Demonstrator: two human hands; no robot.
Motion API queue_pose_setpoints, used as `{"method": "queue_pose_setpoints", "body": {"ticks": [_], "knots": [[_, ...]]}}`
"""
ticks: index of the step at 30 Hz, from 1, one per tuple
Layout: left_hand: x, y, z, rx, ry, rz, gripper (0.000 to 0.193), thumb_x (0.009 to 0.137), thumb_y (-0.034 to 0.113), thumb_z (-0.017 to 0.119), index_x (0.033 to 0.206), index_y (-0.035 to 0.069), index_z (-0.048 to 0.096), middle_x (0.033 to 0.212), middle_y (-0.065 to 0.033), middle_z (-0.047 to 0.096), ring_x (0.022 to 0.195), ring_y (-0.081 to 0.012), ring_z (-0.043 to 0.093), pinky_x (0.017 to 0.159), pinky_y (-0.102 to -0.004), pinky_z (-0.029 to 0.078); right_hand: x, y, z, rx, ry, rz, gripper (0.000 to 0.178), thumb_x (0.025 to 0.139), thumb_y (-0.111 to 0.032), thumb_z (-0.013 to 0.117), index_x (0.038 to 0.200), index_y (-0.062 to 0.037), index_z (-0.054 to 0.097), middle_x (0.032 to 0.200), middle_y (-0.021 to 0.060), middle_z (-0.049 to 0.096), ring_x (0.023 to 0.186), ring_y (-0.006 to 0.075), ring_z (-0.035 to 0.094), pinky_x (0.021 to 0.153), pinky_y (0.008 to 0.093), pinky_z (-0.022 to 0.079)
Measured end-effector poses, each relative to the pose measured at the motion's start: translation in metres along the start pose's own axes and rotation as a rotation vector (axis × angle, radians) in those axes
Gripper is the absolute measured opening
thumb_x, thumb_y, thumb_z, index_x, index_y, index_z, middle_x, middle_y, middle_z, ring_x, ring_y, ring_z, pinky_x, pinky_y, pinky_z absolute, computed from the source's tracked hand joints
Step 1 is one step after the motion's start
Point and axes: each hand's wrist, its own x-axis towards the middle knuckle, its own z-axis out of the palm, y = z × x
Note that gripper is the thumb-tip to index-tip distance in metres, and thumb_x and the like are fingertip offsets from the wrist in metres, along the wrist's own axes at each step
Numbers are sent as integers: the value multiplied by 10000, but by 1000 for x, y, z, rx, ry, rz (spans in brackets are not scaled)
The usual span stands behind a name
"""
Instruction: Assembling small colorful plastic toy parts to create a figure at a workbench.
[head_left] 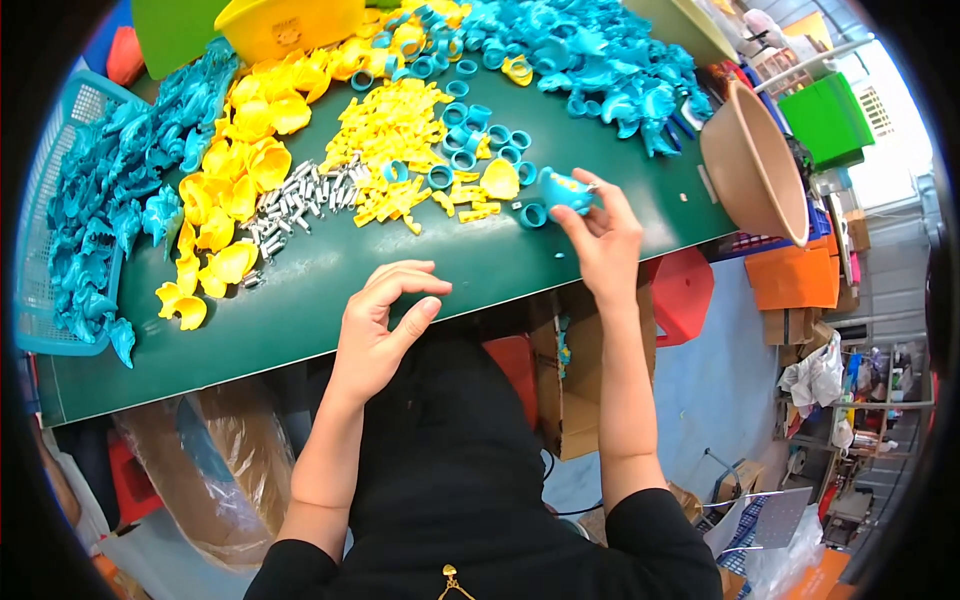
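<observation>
My right hand pinches a teal curved plastic part with yellow on it, just above the right part of the green table. Close beside that part lie teal rings. My left hand is over the table's near edge, fingers apart and slightly curled, with nothing in it. Beyond it are a heap of small yellow pieces, a cluster of silver metal cylinders and yellow curved shells.
A teal basket of teal parts borders the left end. Another teal heap covers the far right. A yellow bin stands at the back, and a beige tub at the right edge. Below are a cardboard box and a red stool.
</observation>
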Motion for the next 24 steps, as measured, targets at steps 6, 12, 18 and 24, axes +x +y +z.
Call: {"method": "queue_pose_setpoints", "body": {"ticks": [6, 12, 18, 24], "knots": [[29, 18, 27, -11, -30, -98, 137, 940, 54, 627, 1051, -10, 677, 1086, -95, 686, 1081, -232, 624, 982, -323, 444, 5, 8, -34, -117, -85, -26, 442, 853, -61, 773, 1261, 9, 619, 1159, 80, 652, 981, 155, 677, 829, 295, 560], [22, 46, -2, 368, -9, 148, 176, 869, 82, 676, 1035, 22, 680, 1102, -127, 678, 1095, -292, 616, 991, -377, 450, -33, -7, -152, -354, -242, 252, 541, 860, -99, 764, 1353, 15, 573, 1288, 89, 629, 1240, 166, 557, 1030, 337, 462], [139, 58, 17, 641, -338, 399, 316, 901, 229, 697, 1150, 45, 639, 1233, -147, 607, 1202, -323, 550, 1035, -410, 419, 121, 47, -140, 50, 189, 89, 554, 950, -315, 702, 1401, -32, 545, 1407, 123, 566, 1346, 218, 480, 1101, 348, 381], [363, -4, 42, 862, -208, 338, 559, 986, 504, 527, 1330, 67, 581, 1366, -164, 548, 1284, -343, 499, 1077, -474, 388, 220, 156, -129, -344, 326, -155, 475, 957, -410, 653, 1316, -98, 638, 1362, 204, 592, 1319, 330, 525, 1099, 383, 389]]}}
